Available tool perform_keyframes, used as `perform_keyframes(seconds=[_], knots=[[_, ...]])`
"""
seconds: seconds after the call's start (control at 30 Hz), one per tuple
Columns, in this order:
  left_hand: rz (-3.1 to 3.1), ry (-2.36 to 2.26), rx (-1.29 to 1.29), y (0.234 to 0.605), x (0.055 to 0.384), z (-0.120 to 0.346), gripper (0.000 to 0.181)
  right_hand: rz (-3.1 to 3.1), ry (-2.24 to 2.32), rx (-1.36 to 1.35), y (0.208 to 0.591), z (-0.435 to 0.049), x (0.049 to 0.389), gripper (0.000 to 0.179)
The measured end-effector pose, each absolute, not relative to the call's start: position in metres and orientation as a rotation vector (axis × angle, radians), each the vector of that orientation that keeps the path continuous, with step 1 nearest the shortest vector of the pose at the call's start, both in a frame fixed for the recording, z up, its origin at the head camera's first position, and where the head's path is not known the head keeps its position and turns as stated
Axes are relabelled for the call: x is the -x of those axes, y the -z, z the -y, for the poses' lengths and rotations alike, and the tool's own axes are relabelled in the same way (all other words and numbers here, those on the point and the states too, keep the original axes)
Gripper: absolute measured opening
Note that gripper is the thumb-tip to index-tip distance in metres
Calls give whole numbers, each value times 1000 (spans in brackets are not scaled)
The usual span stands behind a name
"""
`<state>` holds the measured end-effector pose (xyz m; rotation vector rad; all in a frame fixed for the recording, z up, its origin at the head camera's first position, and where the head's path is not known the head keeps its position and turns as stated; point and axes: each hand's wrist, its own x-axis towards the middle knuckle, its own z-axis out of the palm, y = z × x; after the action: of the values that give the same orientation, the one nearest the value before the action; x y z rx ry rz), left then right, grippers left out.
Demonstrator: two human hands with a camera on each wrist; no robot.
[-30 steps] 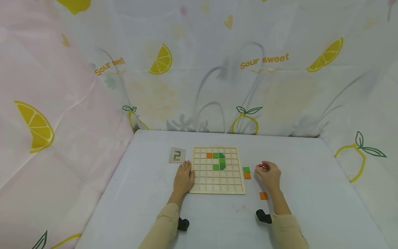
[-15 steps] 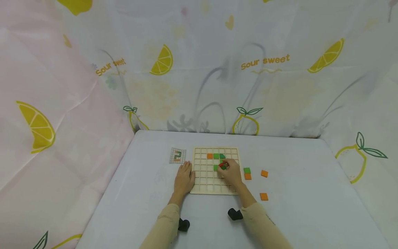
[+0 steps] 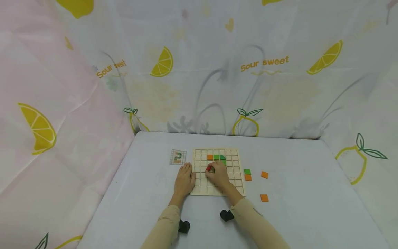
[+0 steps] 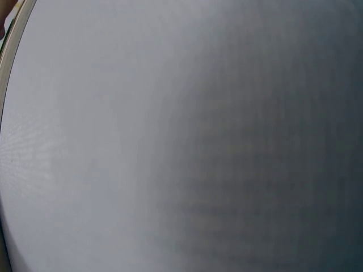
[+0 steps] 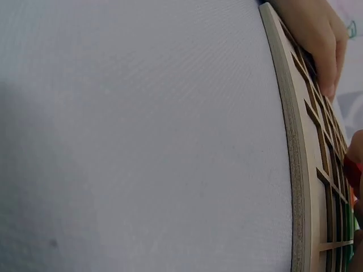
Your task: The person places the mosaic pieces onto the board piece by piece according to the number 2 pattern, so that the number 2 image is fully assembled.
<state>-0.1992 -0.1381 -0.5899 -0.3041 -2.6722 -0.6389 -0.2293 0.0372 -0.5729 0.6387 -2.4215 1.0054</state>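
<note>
A wooden grid board (image 3: 199, 189) lies on the white table. My left hand (image 3: 185, 180) rests with fingers extended along its left edge. Over the board's middle, my right hand (image 3: 218, 172) pinches a small red piece (image 3: 208, 168), whose full shape is hidden by the fingers; red also shows at the right edge of the right wrist view. In the upper cells sit an orange square tile (image 3: 210, 157), a green square tile (image 3: 216, 157), a green rounded tile (image 3: 222, 157) and, below, another green tile (image 3: 224, 162). The right hand covers the lower green tiles.
A patterned card (image 3: 178, 157) lies left of the board. To the right are a green tile (image 3: 247, 171) touching an orange tile (image 3: 248, 177), plus loose orange tiles (image 3: 264, 175) nearby. Printed cloth walls (image 3: 199, 86) stand behind the table.
My right hand has carried the red piece leftward from the right side of the table to above the board's middle cells. The left hand has stayed in place.
</note>
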Motion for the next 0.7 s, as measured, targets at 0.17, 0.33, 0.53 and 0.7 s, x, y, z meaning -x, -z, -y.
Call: perform_keyframes(seconds=[0.17,0.33,0.53,0.7], knots=[[2643,629,314,590,198,138,40,2363,-923,-693,577,-37,228,8],[2628,622,315,589,198,138,40,2321,-885,-711,580,-37,229,8],[2642,614,315,590,198,138,40,2325,-847,-698,580,-37,231,7],[2631,623,315,590,198,137,40,2335,-833,-693,580,-38,233,9]])
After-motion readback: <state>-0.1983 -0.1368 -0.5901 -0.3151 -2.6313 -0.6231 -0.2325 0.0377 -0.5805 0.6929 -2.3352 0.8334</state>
